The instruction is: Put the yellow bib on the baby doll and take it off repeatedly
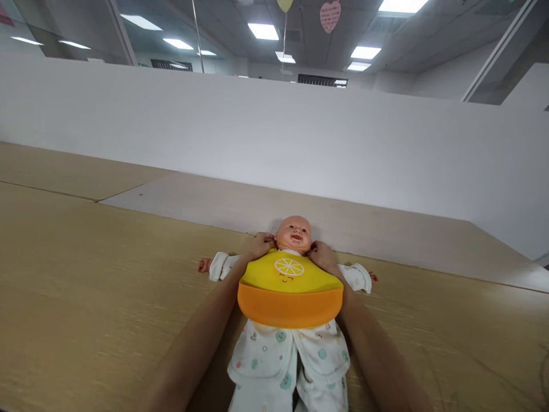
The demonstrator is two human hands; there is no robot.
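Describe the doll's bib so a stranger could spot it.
On the wood tabletop lies a baby doll on its back. Across its chest, between the person's left hand and right hand, sits the bib: yellow with a white citrus slice and an orange pocket, above the white outfit.

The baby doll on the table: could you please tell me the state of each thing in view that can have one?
baby doll, lying on its back, face up
yellow bib, lying flat on the doll's chest, neck closure hidden
printed romper, worn by the doll, arms spread
left hand, at the doll's neck
right hand, at the doll's neck
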